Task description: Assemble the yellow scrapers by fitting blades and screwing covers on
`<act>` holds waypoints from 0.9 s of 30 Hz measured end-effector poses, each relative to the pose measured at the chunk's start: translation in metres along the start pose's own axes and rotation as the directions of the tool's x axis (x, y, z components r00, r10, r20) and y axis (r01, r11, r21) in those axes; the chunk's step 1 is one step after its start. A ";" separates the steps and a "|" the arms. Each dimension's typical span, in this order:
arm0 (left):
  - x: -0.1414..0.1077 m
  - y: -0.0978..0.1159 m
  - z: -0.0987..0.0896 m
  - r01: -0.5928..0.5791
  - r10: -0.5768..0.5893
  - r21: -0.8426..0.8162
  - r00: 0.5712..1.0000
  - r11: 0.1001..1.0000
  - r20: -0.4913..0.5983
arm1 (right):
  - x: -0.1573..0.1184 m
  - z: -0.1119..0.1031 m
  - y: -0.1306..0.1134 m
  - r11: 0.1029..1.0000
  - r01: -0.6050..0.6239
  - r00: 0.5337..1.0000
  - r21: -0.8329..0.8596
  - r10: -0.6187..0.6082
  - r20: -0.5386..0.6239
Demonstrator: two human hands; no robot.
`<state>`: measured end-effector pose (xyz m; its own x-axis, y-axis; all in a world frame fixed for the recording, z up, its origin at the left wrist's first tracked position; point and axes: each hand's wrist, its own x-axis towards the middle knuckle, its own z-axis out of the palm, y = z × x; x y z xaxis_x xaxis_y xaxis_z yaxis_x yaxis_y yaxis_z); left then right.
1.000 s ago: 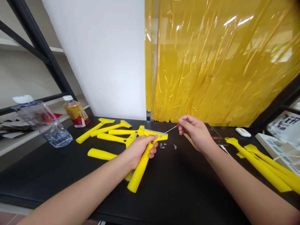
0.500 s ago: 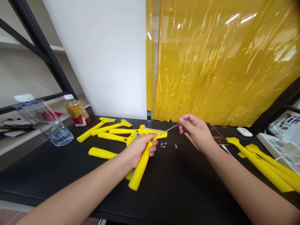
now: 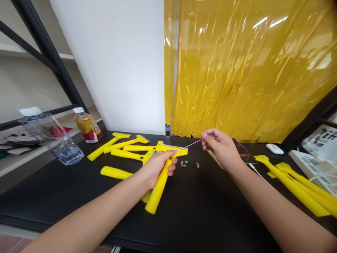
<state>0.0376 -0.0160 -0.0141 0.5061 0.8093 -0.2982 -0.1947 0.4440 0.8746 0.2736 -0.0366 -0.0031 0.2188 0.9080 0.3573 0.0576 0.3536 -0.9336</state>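
Note:
My left hand (image 3: pixel 160 166) is closed around a yellow scraper (image 3: pixel 158 189), its wide head up and its handle slanting down toward me. A metal strip runs along the head's upper edge. My right hand (image 3: pixel 219 146) pinches a thin screwdriver (image 3: pixel 193 143) by its red and dark handle, and the shaft's tip reaches the scraper head by a screw. Small metal screws (image 3: pixel 183 164) lie in a group on the black table (image 3: pixel 200 218), with a few more just to the right. Several yellow scrapers (image 3: pixel 126 153) lie left of and behind my left hand.
A clear water bottle (image 3: pixel 61 144) and a smaller bottle with a red and gold label (image 3: pixel 88 126) stand at the left. More yellow scrapers (image 3: pixel 297 186), a white case (image 3: pixel 274 149), a dark phone (image 3: pixel 246 153) with a cable and a white power strip (image 3: pixel 313 172) are at the right.
The view has shifted very slightly. Both hands hold the same things in nearly the same places, with the screwdriver tip still at the scraper head.

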 end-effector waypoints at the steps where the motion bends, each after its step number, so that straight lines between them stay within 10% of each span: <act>1: 0.000 0.000 0.000 -0.002 0.002 0.000 1.000 1.000 -0.001 | 0.000 0.000 -0.001 1.000 0.000 1.000 0.000 0.000 -0.008; 17: -0.001 0.000 0.002 -0.038 0.039 0.018 0.999 0.999 -0.019 | -0.010 0.004 -0.013 0.971 0.141 0.989 -0.196 -0.127 0.081; 27: -0.002 -0.005 0.002 -0.211 0.258 0.373 0.963 0.904 -0.078 | -0.036 0.012 -0.048 0.459 0.530 0.848 -0.713 -0.263 0.461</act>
<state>0.0394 -0.0210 -0.0174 0.3717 0.9238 -0.0917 0.0301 0.0867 0.9958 0.2514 -0.0838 0.0290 -0.2789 0.7804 0.5596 0.8367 0.4835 -0.2573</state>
